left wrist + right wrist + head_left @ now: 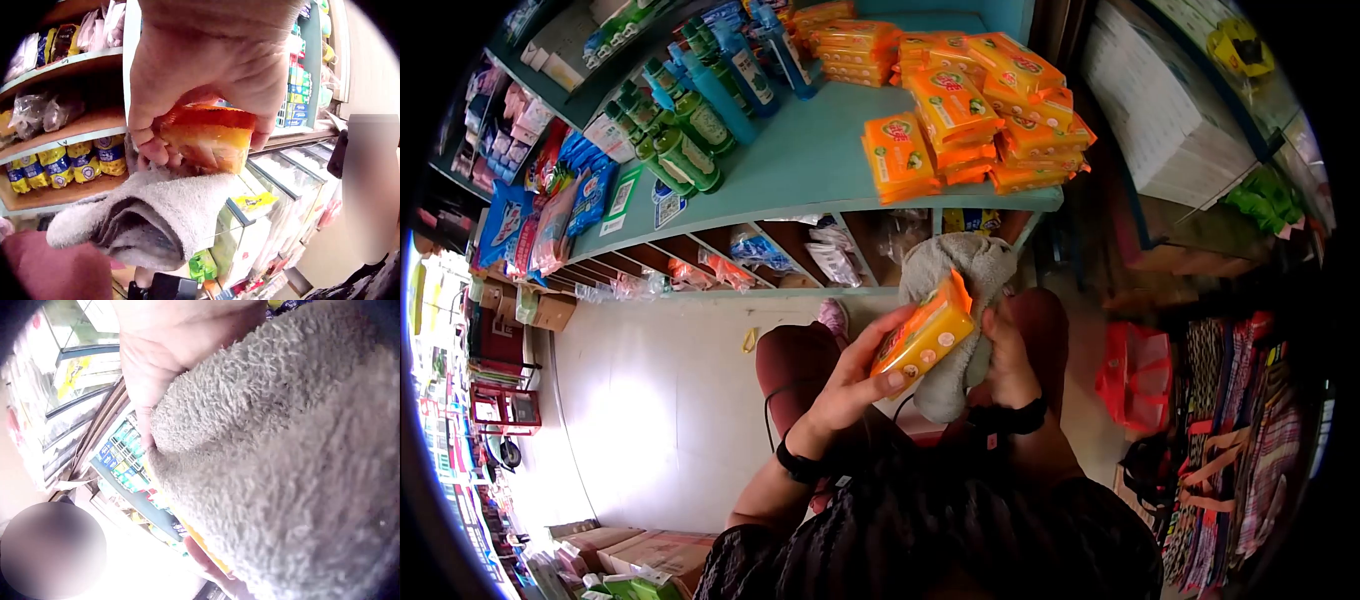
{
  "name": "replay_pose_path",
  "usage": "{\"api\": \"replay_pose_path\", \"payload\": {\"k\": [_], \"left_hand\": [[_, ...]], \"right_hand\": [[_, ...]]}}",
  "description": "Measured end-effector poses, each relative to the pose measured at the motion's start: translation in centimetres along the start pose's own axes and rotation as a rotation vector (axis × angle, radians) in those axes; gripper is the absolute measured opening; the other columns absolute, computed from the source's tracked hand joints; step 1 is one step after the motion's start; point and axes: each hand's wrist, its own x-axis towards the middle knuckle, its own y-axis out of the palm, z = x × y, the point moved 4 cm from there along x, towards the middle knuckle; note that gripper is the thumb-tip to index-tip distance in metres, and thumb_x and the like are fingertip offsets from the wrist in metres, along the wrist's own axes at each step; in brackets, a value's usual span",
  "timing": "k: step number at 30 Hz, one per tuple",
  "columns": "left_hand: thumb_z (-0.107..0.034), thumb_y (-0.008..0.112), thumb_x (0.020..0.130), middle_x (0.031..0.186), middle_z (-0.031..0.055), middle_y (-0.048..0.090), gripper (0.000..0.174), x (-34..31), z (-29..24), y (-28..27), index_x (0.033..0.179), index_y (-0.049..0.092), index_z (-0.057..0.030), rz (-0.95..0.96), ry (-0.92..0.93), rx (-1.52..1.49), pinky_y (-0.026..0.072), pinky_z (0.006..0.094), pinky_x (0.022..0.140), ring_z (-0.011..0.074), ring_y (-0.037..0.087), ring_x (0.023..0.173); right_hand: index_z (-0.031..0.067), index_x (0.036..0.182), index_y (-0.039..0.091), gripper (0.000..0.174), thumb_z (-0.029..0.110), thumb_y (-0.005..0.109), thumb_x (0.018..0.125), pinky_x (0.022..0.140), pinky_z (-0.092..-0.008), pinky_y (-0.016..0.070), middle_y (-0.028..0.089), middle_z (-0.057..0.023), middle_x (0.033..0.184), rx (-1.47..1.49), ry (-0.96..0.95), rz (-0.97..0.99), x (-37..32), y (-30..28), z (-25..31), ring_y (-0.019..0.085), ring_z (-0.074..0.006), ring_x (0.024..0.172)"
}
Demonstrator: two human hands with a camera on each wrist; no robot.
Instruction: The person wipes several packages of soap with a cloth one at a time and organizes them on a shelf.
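The orange packet [924,340] was just off the near edge of the surface [800,150], its long axis slanting, crimped end toward the near right corner. The left hand [846,392] had fingers curled round it; the right hand [1012,365] gripped a grey cloth [955,265].

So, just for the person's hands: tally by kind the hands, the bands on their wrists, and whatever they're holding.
Hands: 2 (left hand, right hand)
Black wristbands: 2
Orange packet, held in the left hand: 1
Grey cloth, held in the right hand: 1
Total: 6
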Motion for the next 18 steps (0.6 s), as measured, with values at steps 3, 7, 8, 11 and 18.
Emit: {"api": "replay_pose_path", "payload": {"k": [3,7,8,11,18], "left_hand": [[-0.022,0.064,0.083,0.138,0.0125,0.042,0.072,-0.4,-0.1,-0.2,0.142,0.030,0.0028,0.052,-0.045,-0.017,0.0296,0.0314,0.107,0.0199,0.040,0.128],[-0.030,0.061,0.084,0.132,0.0142,0.048,0.070,-0.8,0.6,-1.1,0.140,0.034,0.0035,0.119,-0.163,0.016,0.0345,0.0315,0.103,0.0206,0.047,0.121],[-0.033,0.061,0.084,0.129,0.0148,0.050,0.071,-0.9,0.8,-1.2,0.139,0.035,0.0036,0.123,-0.205,0.029,0.0370,0.0313,0.101,0.0210,0.050,0.118],[-0.041,0.058,0.083,0.122,0.0166,0.054,0.074,-1.0,2.9,-1.5,0.138,0.036,0.0032,0.164,-0.221,-0.199,0.0440,0.0307,0.091,0.0223,0.057,0.105],[-0.050,0.053,0.087,0.128,0.0142,0.050,0.073,-0.4,3.2,-1.1,0.140,0.034,-0.0027,0.016,-0.030,-0.479,0.0417,0.0360,0.093,0.0259,0.050,0.116]], "right_hand": [[0.0049,0.135,0.039,0.067,0.022,0.073,0.079,0.096,-0.0331,0.0425,0.052,-0.0073,0.126,-0.008,0.070,0.074,-0.2,-0.1,0.9,0.052,-0.0187,0.113],[0.0052,0.123,0.049,0.046,0.010,0.067,0.081,0.087,-0.0318,0.0477,0.059,-0.0069,0.113,-0.128,0.152,0.000,-0.7,0.7,1.8,0.058,-0.0161,0.102],[0.0052,0.121,0.051,0.043,0.009,0.066,0.081,0.086,-0.0317,0.0481,0.060,-0.0067,0.111,-0.154,0.159,-0.006,-0.7,1.4,2.1,0.058,-0.0160,0.100],[0.0048,0.116,0.054,0.037,0.008,0.065,0.081,0.084,-0.0314,0.0492,0.062,-0.0057,0.103,-0.186,0.154,-0.110,-0.4,2.7,3.0,0.061,-0.0165,0.094],[0.0029,0.116,0.054,0.033,0.017,0.058,0.087,0.079,-0.0309,0.0510,0.063,-0.0053,0.098,0.198,0.261,-0.176,0.2,-0.5,0.0,0.062,-0.0171,0.088]]}}
